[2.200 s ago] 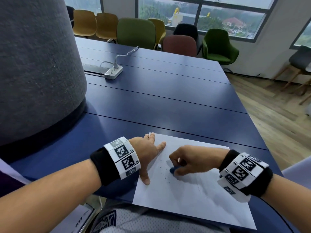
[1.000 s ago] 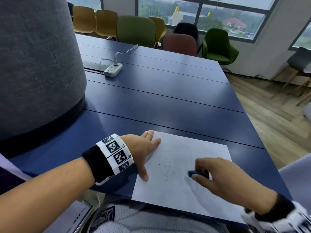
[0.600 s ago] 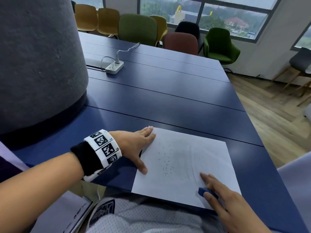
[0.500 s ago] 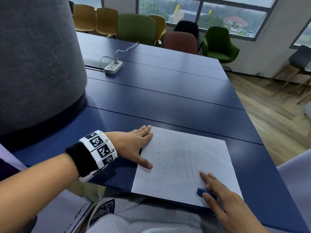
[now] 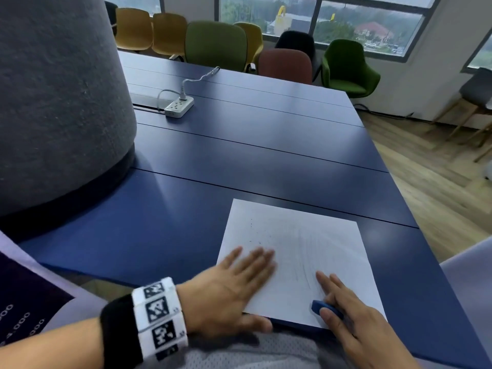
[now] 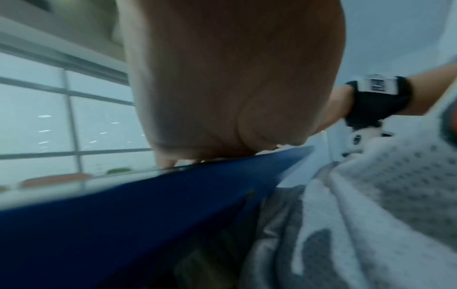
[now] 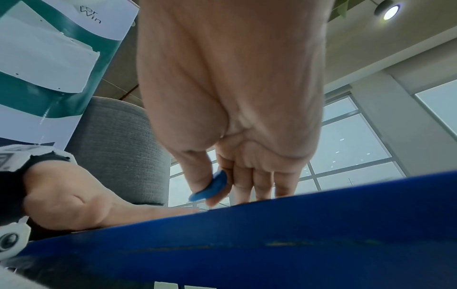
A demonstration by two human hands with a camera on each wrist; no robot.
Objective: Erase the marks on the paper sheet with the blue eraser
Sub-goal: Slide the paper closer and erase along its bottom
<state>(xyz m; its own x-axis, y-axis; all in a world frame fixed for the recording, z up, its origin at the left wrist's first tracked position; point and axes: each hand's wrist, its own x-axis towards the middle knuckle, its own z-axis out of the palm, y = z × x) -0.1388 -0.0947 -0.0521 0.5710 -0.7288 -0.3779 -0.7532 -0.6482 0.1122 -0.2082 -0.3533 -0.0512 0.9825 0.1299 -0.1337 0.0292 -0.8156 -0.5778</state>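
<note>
Near the table edge, right hand (image 5: 354, 318) pinches small blue eraser (image 5: 323, 308); left hand (image 5: 231, 286) spread flat.
White paper sheet (image 5: 314, 241) overhangs; a hard stroke may crease it.

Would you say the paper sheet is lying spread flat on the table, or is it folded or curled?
Spread flat: the paper sheet lies unfolded on the table, left hand flat on it.

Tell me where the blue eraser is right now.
In the head view the blue eraser sits at the near right corner of the paper sheet, pinched between the thumb and fingers of the right hand.
</note>
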